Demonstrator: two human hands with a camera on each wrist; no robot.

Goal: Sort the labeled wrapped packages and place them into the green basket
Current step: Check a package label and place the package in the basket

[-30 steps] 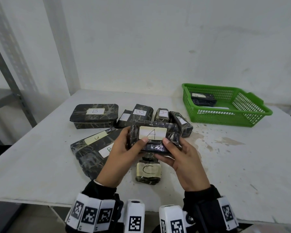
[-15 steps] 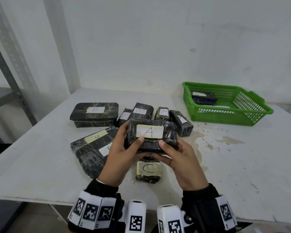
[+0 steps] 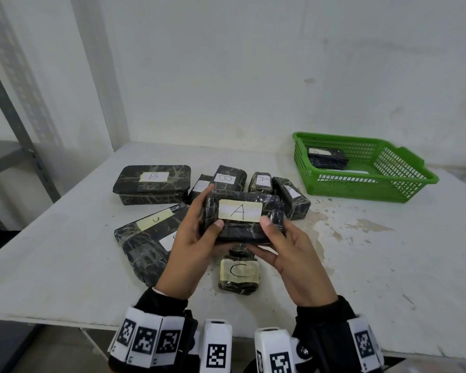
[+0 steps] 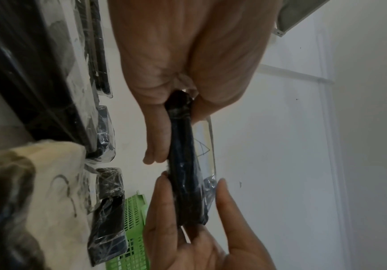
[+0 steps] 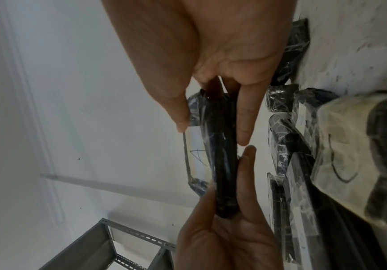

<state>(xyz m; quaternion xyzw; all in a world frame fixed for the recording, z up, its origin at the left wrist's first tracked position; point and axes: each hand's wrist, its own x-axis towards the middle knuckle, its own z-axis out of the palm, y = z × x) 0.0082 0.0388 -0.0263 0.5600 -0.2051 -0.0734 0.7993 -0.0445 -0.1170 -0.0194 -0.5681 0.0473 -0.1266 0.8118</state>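
Both hands hold a black wrapped package labelled A [image 3: 240, 211] above the table, its label facing me. My left hand [image 3: 193, 238] grips its left end, thumb on the front. My right hand [image 3: 288, 251] grips its right end the same way. The package [image 4: 185, 173] shows edge-on between thumb and fingers in the left wrist view, and the same package [image 5: 222, 155] in the right wrist view. The green basket [image 3: 404, 184] stands at the back right with one black package [image 3: 327, 157] inside.
On the white table [image 3: 388, 265] lie a package labelled C [image 3: 239, 275] under my hands, a large flat package [image 3: 145, 238] at left, a boxy B package [image 3: 152, 183], and several small ones [image 3: 261, 181] behind. A metal shelf frame [image 3: 14, 125] stands left.
The A package has risen slightly in both hands and sits more level. Both grips stay the same.
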